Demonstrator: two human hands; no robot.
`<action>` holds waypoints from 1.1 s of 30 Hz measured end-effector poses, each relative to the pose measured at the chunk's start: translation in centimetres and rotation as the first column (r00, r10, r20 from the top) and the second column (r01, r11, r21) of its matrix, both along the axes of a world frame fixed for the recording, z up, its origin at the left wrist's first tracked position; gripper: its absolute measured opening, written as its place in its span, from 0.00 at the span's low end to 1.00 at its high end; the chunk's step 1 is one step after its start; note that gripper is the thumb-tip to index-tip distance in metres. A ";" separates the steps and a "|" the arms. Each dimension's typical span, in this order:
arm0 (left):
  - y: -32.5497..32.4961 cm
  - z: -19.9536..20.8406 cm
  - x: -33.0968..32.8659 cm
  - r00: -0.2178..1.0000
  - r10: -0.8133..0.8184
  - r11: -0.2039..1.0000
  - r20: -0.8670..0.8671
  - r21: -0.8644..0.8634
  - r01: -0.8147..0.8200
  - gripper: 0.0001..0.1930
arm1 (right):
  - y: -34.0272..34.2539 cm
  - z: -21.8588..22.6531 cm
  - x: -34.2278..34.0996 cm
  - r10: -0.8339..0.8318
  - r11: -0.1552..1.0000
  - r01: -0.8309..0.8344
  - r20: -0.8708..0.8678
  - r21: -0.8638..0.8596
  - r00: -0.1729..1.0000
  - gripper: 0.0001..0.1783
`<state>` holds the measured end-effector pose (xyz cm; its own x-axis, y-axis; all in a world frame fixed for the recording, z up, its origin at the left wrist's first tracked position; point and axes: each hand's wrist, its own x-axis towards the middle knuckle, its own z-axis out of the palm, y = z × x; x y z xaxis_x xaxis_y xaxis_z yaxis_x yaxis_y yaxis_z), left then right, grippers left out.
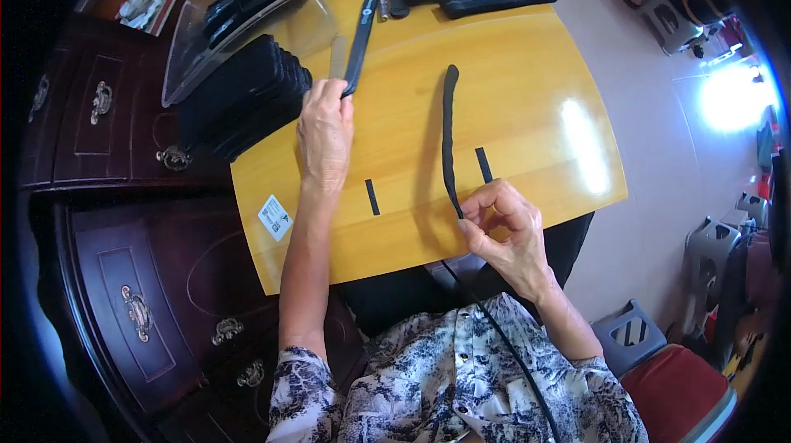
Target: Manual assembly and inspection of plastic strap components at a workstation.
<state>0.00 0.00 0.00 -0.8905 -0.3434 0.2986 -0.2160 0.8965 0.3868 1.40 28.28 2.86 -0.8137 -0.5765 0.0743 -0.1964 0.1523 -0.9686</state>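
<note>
My left hand [324, 138] is closed around the lower end of a flat black strip with a rounded tip [361, 37], which points away from me over the table. Between the thumb and fingertips of my right hand [512, 233] is the near end of a narrow, soft-looking black fabric strip [448, 126]. That strip stretches away from me, slightly curved, its far end wider and rounded. Two short black marks [372, 196] lie on the tabletop between and beside my hands. Just left of the flat strip is a tan, narrow piece [337, 57], partly behind my fingers.
Beside my left hand stands a thick row of black fabric pieces [247, 97], next to a clear plastic bin [177, 72] holding more. Black bundles [498, 0] rest at the yellow table's [527, 56] far edge. Dark wooden drawers [136, 253] border the left; grey stools [630, 328] stand right.
</note>
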 end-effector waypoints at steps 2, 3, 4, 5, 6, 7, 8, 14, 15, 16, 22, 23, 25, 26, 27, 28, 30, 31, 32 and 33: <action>-0.1 0.1 0.6 0.999 0.037 0.998 -0.033 -0.047 -0.038 0.18 | 0.0 0.6 0.3 -0.023 1.000 0.021 0.190 0.013 0.982 0.08; 0.2 -0.1 0.0 0.998 0.045 0.998 -0.047 -0.051 -0.047 0.18 | -0.1 -0.2 -0.9 -0.014 1.000 0.013 0.176 0.008 0.984 0.08; 1.1 0.2 0.4 0.991 0.032 0.997 -0.130 -0.064 -0.041 0.16 | 0.1 -0.4 -0.7 -0.029 0.999 0.037 0.259 -0.025 0.965 0.09; 2.0 0.7 1.0 0.977 0.021 0.996 -0.212 -0.075 -0.038 0.15 | 0.2 -0.6 -0.4 -0.040 0.996 0.063 0.341 -0.056 0.939 0.09; 3.7 1.7 1.7 0.961 0.006 0.997 -0.275 0.076 0.015 0.11 | 0.4 -0.6 -0.5 -0.039 0.996 0.065 0.366 -0.060 0.930 0.10; 5.7 2.9 2.8 0.979 -0.001 0.964 -0.205 0.259 0.056 0.11 | 0.6 -0.7 -0.7 -0.050 0.996 0.074 0.376 -0.050 0.925 0.10; 7.6 3.9 4.2 0.991 -0.018 0.898 -0.134 0.434 0.075 0.11 | 0.7 -0.9 -0.9 -0.056 0.994 0.088 0.384 -0.067 0.922 0.10; 12.5 4.5 9.1 0.977 -0.083 0.402 -0.197 0.891 0.213 0.07 | -0.2 -0.4 -0.8 -0.008 0.995 0.043 0.353 -0.093 0.936 0.10; 12.9 4.3 9.1 0.978 -0.032 0.328 -0.206 0.922 0.205 0.06 | -0.3 -0.5 -0.9 -0.009 0.995 0.045 0.356 -0.091 0.934 0.10; 13.1 4.0 9.2 0.977 0.020 0.252 -0.212 0.947 0.201 0.06 | -0.4 -0.4 -0.9 0.014 0.996 0.010 0.257 -0.091 0.966 0.09; 12.7 3.2 10.5 0.980 0.058 0.267 -0.192 0.949 0.170 0.06 | -0.8 0.4 -1.5 0.139 0.990 -0.139 0.017 -0.008 0.990 0.07; 12.5 3.1 10.6 0.980 0.056 0.271 -0.191 0.948 0.169 0.06 | -0.9 0.5 -1.6 0.169 0.985 -0.169 0.045 0.013 0.985 0.06; 12.5 3.1 10.8 0.989 0.088 0.247 -0.121 0.964 0.096 0.06 | -1.0 0.6 -1.7 0.185 0.982 -0.185 0.019 0.024 0.983 0.07; 12.4 2.9 10.9 0.989 0.087 0.248 -0.121 0.964 0.097 0.06 | -1.1 0.6 -1.7 0.203 0.979 -0.203 -0.007 0.037 0.979 0.07; 12.4 2.8 10.9 0.987 0.100 0.237 -0.125 0.966 0.098 0.06 | -1.2 0.6 -1.8 0.204 0.978 -0.203 -0.008 0.035 0.979 0.07; 12.4 2.6 10.9 0.985 0.114 0.227 -0.129 0.969 0.101 0.06 | -1.3 0.5 -1.8 0.215 0.976 -0.215 -0.010 0.038 0.977 0.07; 12.2 2.4 10.9 0.983 0.117 0.237 -0.143 0.965 0.112 0.06 | -1.5 0.4 -1.9 0.229 0.973 -0.228 -0.013 0.039 0.973 0.08; 12.1 2.2 10.9 0.981 0.119 0.246 -0.155 0.961 0.122 0.06 | -1.7 0.3 -2.0 0.236 0.971 -0.236 0.004 0.034 0.972 0.08; 12.1 2.1 10.9 0.980 0.121 0.249 -0.156 0.961 0.122 0.06 | -1.8 0.2 -2.0 0.243 0.969 -0.244 0.022 0.028 0.970 0.08; 12.1 2.0 10.8 0.978 0.122 0.275 -0.167 0.953 0.129 0.06 | -1.9 -0.1 -2.0 0.244 0.969 -0.245 0.020 0.028 0.969 0.08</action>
<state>10.76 12.06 1.96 -0.8669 -0.4878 -0.1028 -0.0333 -0.1490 0.9883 -0.60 26.38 2.80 -0.6486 -0.7600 0.0418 -0.2156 0.1308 -0.9677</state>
